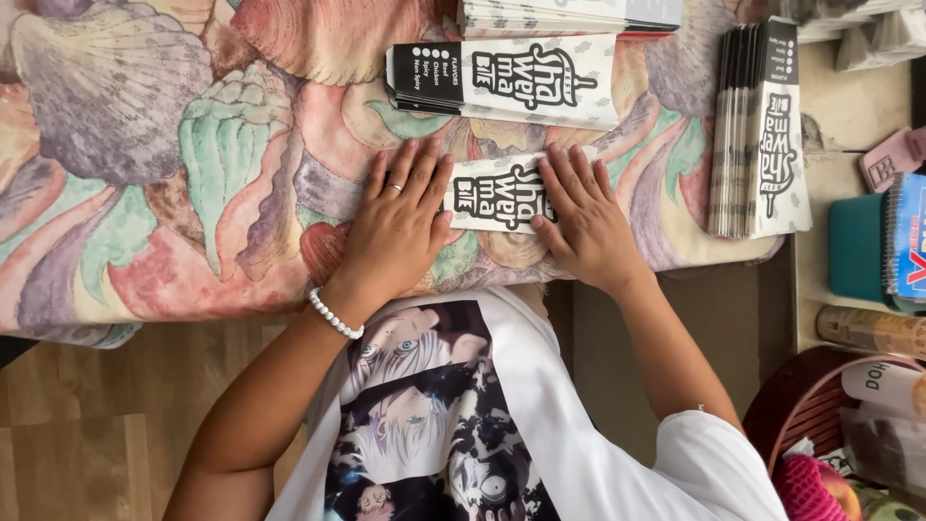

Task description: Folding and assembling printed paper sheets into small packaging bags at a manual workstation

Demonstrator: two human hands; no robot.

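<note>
— So, where are the hands?

— Both lie flat on a white paper sleeve [497,196] with black lettering, near the front edge of a cloth [145,145] printed with big shells. The left hand [397,227] covers the sleeve's left end; the right hand [584,224] presses on its right end.

— Are the fingers gripping it?

— No. On both hands the fingers are stretched out and slightly spread, palms down, pressing rather than clasping. The left hand has a ring [394,187] on one finger and a white bead bracelet [335,315] at the wrist.

— What else is on the cloth?

— Just beyond the hands lies a stack of the same sleeves [506,79], flat, with a black band at its left end. Another pile [569,13] sits at the top edge, partly cut off. To the right a third stack [759,130] lies turned lengthwise, near the cloth's right edge, well apart from the hands.

— And off the cloth?

— On the right, a teal box [854,249] beside a spiral notebook [907,236], a pink object [892,159] behind them that I cannot identify, and a red basket [805,405] at the lower corner holding packets. The person wears a white shirt [540,425] with a cartoon print; wood floor [77,425] shows at lower left.
</note>
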